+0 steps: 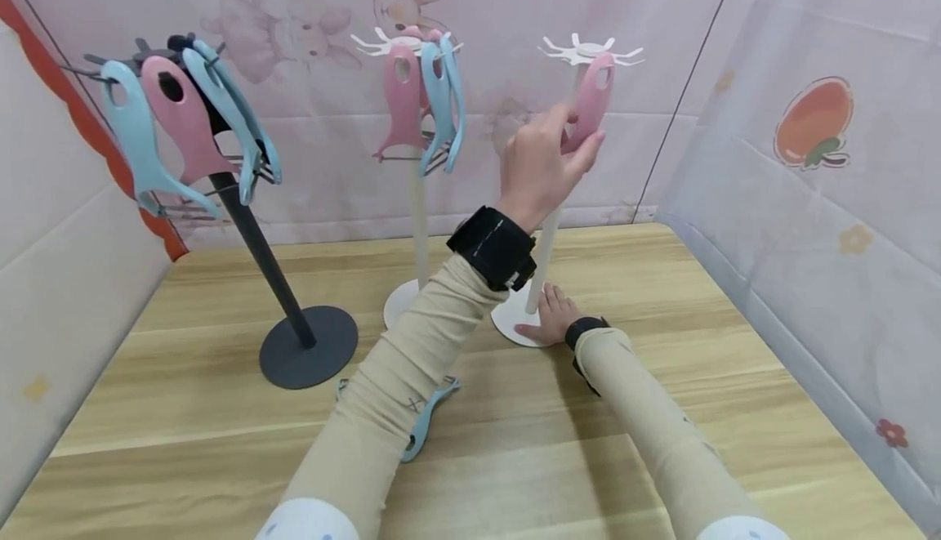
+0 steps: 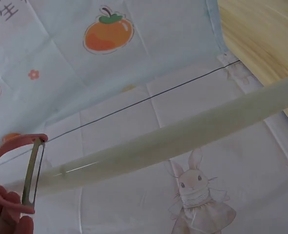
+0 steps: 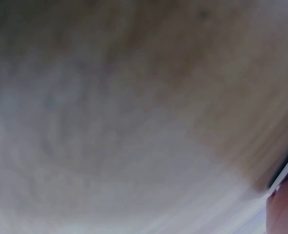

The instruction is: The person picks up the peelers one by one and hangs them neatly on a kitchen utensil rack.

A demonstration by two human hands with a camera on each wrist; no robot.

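Observation:
My left hand pinches a pink Y-shaped peeler low down, near its blade end. The peeler's holed handle end is up at the hooks of the right-hand white stand. In the left wrist view, the pink peeler shows its metal blade beside the pale pole, fingertips at its lower side. My right hand rests on the stand's round white base, fingers extended beside the pole. The right wrist view is mostly blurred, with a bit of finger at the edge.
A second white stand in the middle carries pink and blue peelers. The dark stand at left holds several blue, pink and black ones. A blue peeler lies on the wooden table, partly under my left forearm. Printed curtains surround the table.

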